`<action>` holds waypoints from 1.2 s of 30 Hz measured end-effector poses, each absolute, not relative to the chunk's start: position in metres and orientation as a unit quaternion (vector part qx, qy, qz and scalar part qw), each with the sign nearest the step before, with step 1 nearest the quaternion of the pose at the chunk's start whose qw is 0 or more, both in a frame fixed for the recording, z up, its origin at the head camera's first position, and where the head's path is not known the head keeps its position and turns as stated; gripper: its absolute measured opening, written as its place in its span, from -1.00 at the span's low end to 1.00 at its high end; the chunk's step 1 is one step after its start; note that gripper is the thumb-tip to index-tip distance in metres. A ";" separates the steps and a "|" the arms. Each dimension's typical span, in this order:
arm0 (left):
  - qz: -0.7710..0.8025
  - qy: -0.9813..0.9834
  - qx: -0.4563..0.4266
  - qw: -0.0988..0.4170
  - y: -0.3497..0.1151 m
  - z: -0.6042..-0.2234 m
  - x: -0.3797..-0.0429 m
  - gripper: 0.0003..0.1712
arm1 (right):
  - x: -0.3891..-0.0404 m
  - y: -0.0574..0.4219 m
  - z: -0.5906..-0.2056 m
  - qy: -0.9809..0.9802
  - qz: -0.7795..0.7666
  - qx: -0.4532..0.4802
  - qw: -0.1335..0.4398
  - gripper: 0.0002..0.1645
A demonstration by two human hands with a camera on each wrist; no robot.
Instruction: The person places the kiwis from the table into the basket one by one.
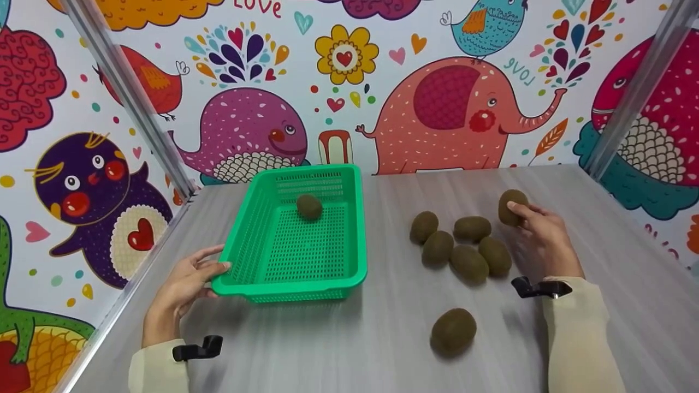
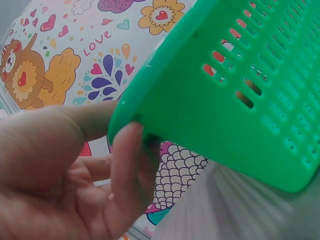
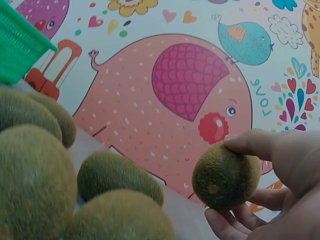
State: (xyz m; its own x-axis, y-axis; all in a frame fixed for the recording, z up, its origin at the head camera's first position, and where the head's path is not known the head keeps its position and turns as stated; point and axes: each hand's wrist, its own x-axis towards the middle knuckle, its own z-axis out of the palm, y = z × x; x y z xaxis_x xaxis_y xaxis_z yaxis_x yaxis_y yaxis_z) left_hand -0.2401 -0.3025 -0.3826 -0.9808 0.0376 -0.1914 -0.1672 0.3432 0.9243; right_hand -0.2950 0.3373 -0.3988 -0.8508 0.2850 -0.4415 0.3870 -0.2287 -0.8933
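My left hand (image 1: 183, 284) grips the near left corner of a green plastic basket (image 1: 361, 229), thumb on the rim and fingers under it, as the left wrist view also shows. One kiwi (image 1: 309, 207) lies inside, towards the far end. On the right, my right hand (image 1: 546, 234) holds another kiwi (image 1: 512, 207) between thumb and fingers, close to the others. Several kiwis (image 1: 469, 264) sit in a cluster between that hand and the basket. A single kiwi (image 1: 453, 331) lies apart, nearer to me. In the right wrist view the held kiwi (image 3: 225, 177) shows its end.
The grey wood-grain table (image 1: 393, 349) meets a wall (image 1: 338, 109) printed with cartoon animals at the back. Metal posts (image 1: 128, 98) frame the left and right sides. Black camera mounts (image 1: 197, 348) sit on both wrists.
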 end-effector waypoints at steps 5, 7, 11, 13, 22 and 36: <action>0.572 0.815 -0.040 0.090 -0.303 -0.384 -0.239 -0.22 | -0.294 0.335 -0.394 0.616 -0.752 0.233 0.039 0.35; 0.572 0.814 -0.038 0.091 -0.303 -0.384 -0.239 -0.22 | -0.293 0.336 -0.393 0.614 -0.758 0.219 0.038 0.28; 0.574 0.813 -0.035 0.091 -0.303 -0.385 -0.239 -0.21 | -0.291 0.334 -0.388 0.609 -0.768 0.192 0.038 0.08; 0.574 0.813 -0.034 0.092 -0.303 -0.386 -0.239 -0.20 | -0.291 0.331 -0.385 0.604 -0.774 0.185 0.038 0.02; 0.576 0.811 -0.036 0.094 -0.303 -0.385 -0.237 -0.21 | -0.290 0.315 -0.371 0.585 -0.791 0.171 0.053 0.14; 0.578 0.810 -0.032 0.088 -0.303 -0.385 -0.237 -0.21 | -0.291 0.294 -0.365 0.579 -0.802 0.134 0.060 -0.07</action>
